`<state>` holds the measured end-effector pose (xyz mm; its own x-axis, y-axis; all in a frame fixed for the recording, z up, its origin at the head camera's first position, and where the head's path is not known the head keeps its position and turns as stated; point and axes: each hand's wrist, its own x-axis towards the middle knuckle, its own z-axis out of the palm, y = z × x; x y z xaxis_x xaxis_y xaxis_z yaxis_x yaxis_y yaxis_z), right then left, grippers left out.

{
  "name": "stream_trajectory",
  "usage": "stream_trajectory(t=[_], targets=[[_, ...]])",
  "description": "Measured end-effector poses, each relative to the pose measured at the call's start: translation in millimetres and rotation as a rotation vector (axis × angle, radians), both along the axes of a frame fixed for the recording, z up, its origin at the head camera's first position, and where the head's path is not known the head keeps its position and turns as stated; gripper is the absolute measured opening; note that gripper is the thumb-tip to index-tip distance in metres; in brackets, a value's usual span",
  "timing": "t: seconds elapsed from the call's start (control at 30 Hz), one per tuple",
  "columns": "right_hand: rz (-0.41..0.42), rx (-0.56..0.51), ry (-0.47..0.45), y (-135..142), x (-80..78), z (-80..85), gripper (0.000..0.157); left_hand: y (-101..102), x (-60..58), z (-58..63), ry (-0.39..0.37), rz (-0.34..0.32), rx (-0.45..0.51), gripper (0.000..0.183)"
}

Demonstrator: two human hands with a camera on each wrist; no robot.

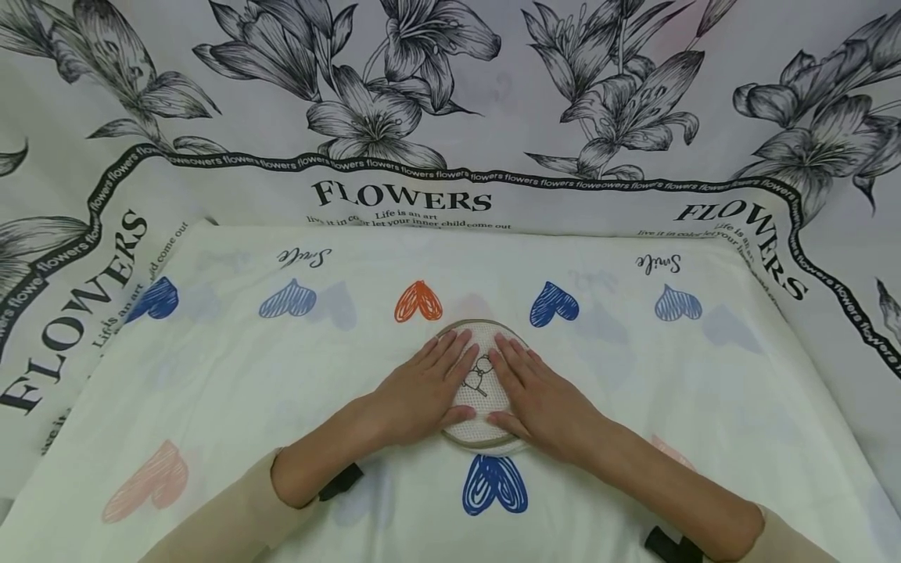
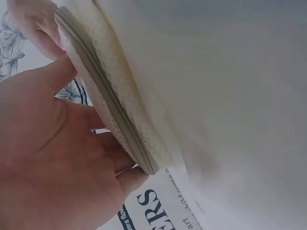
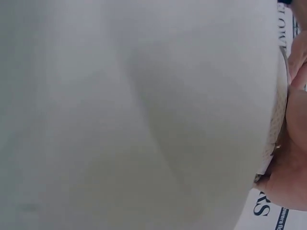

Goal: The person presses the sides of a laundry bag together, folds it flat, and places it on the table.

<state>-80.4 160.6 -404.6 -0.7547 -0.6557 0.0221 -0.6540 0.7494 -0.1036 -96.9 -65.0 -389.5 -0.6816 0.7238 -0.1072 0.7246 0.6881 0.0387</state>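
Note:
A round, whitish mesh zip pouch (image 1: 482, 432), with a small line drawing on its top, lies on the heart-print cloth. My left hand (image 1: 425, 393) rests on the pouch's left side, fingers straight and palm down. Mirroring it, my right hand (image 1: 551, 400) lies over the right side with its fingers extended. The two thumbs point at each other near the front, with a gap between them. In the left wrist view a beige zipper (image 2: 111, 96) runs along the pouch's edge beside my fingers. Only a sliver of the mesh (image 3: 277, 112) shows in the right wrist view.
White cloth with hearts (image 1: 556, 303) and "Smile" lettering covers the surface. Behind it hangs or lies a fabric (image 1: 598, 207) printed with black lilies and "FLOWERS". Dark bands (image 1: 341, 482) sit under the wrists.

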Motion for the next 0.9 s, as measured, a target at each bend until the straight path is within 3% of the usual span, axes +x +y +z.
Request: stream_trajectory(t=[0.5,0.9], targets=[[0.014,-0.007,0.052,2.1,-4.1,7.1,0.079,-1.2,4.4,16.1,0.028,0.019,0.075,0.079],[-0.019,-0.019,0.046,11.6,-5.7,15.3,0.080,-8.0,4.5,20.7,0.027,0.040,0.153,0.079]])
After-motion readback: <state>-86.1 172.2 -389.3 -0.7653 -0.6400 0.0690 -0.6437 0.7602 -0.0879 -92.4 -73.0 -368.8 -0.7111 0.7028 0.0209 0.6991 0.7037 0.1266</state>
